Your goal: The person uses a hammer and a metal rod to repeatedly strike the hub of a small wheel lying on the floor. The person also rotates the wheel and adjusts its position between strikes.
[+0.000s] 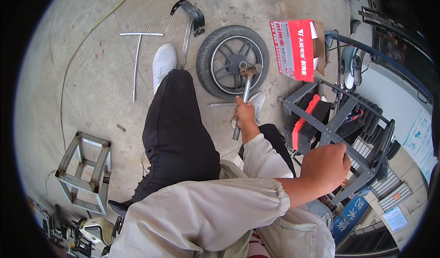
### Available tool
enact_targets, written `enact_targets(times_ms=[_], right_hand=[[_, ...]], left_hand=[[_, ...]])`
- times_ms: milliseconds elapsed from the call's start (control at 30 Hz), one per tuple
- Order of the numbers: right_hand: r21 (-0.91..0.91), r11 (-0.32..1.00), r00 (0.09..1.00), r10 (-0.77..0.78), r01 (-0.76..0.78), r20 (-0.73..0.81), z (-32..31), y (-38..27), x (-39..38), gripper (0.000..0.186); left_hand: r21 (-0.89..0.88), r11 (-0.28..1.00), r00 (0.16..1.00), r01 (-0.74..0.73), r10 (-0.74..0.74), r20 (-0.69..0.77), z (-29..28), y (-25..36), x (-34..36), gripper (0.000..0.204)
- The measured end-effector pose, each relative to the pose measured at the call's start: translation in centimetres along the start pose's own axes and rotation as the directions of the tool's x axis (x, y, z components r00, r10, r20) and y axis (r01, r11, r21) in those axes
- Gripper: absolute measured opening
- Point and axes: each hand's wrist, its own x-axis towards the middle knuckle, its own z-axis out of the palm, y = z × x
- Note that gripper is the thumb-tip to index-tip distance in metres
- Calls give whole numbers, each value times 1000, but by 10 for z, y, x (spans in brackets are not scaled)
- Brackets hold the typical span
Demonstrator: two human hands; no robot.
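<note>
My right hand [245, 112] is closed around the metal handle of a hammer [247, 89]. Its rusty head overlaps the right side of the hub of a spoked black wheel with a tyre [221, 84], which lies flat on the floor between my feet. Whether the head touches the wheel I cannot tell. My left arm crosses over my right one, and my left hand [324, 172] is raised at the right, with its fingers curled closed. What is in them, if anything, is hidden. A thin metal bar [221, 104] lies at the tyre's near edge.
A T-handle wrench [139, 61] and a bar with curved black plates [187, 33] lie left of the wheel. To the right stand a red open carton [298, 49] and a grey metal rack [321, 125]. A metal stool frame [87, 171] is at the left.
</note>
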Motion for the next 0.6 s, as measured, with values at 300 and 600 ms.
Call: enact_targets(times_ms=[300,600], right_hand=[[27,999,999,-45,45,5,2,-9,8,30],[10,999,999,-45,44,19,5,-21,11,31]], left_hand=[[1,1000,1000,5,-5,-16,0,0,0,17],[-5,1000,1000,-7,7,-24,3,-2,1,17]])
